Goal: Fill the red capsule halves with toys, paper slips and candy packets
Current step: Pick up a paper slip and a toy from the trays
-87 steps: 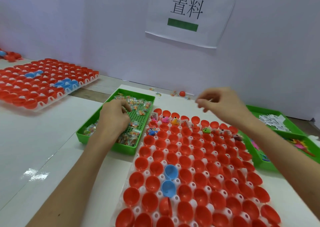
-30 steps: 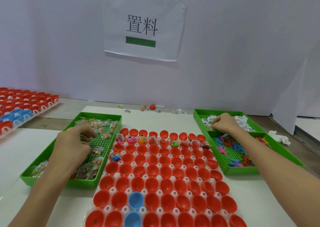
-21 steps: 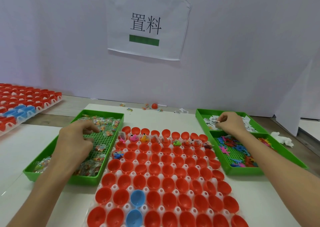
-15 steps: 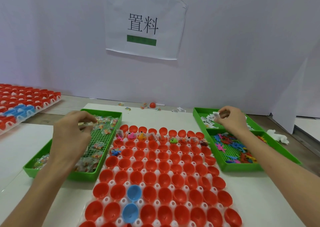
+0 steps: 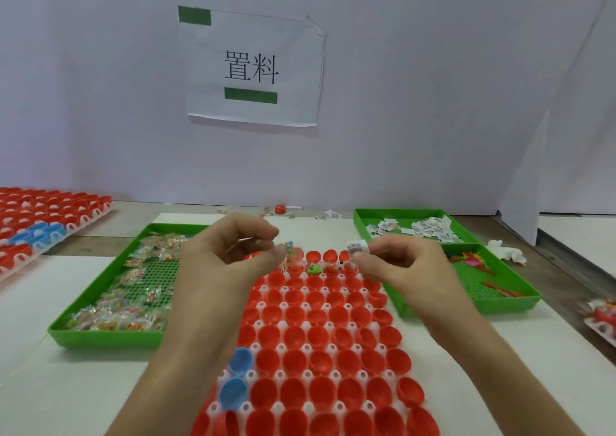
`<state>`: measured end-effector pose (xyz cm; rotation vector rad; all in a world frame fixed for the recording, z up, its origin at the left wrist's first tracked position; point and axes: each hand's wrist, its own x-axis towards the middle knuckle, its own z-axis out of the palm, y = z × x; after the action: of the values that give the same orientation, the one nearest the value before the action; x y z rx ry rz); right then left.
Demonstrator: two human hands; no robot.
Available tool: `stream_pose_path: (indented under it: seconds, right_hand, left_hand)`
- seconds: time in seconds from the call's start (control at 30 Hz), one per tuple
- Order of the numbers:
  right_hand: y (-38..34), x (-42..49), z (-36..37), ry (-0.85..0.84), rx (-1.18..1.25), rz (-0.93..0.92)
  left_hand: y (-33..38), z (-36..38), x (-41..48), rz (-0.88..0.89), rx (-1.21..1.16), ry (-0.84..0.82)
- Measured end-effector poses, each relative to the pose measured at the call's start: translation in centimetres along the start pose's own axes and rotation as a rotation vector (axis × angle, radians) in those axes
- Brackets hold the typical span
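A white rack of red capsule halves (image 5: 320, 335) lies in front of me, with two blue halves (image 5: 235, 377) near its left edge. Toys such as a green one (image 5: 314, 270) sit in the far row. My left hand (image 5: 230, 259) pinches a clear candy packet (image 5: 289, 253) above the far left rows. My right hand (image 5: 400, 267) pinches a white paper slip (image 5: 357, 246) above the far right rows. The two hands are a short gap apart.
A green tray of candy packets (image 5: 110, 337) stands left of the rack. On the right stand a green tray of paper slips (image 5: 361, 219) and one of coloured toys (image 5: 500, 304). Another rack of red halves (image 5: 40, 222) lies far left. A white wall with a paper sign (image 5: 251, 69) rises behind.
Both hands left their trays and came together over the rack's far rows, the left carrying a candy packet and the right a paper slip.
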<state>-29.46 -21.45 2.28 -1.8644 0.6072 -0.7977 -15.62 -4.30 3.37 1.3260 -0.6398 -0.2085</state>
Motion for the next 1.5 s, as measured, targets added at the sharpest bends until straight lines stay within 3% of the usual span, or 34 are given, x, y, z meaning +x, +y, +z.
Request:
stream_pose_path:
  seconds: [0.23,0.37,0.63,0.8,0.97,1.07,1.23,1.5]
  right_hand:
    - [-3.9,-10.0,2.5,-0.052,0.365,-0.142]
    - [-3.7,-12.9,3.4,-0.037,0.397,-0.128]
    - [-2.3,-16.7,3.6,-0.005,0.148,-0.094]
    - [-2.7,-17.5,2.8,-0.02,0.067,-0.075]
    - [-3.0,-18.2,2.4,0.0,0.085,-0.091]
    - [-3.7,-18.4,2.3,0.065,0.169,-0.091]
    - [-4.9,-18.9,1.7,0.115,0.276,-0.162]
    - [-6.0,-18.3,0.8,0.211,0.343,-0.19]
  left_hand:
    - [1.6,2.7,-6.8,-0.164,-0.438,0.065]
    - [1.6,3.1,-9.7,-0.188,-0.458,0.053]
    - [1.3,3.8,-14.7,-0.298,-0.44,0.218]
    - [1.6,3.3,-16.0,-0.229,-0.38,0.118]
    - [2.1,2.9,-16.5,-0.16,-0.292,0.1]
    - [2.9,3.1,-16.6,-0.218,-0.448,0.155]
    - [4.5,3.7,-16.5,-0.262,-0.588,0.092]
    - [5.7,4.2,-16.2,-0.138,-0.418,0.0]
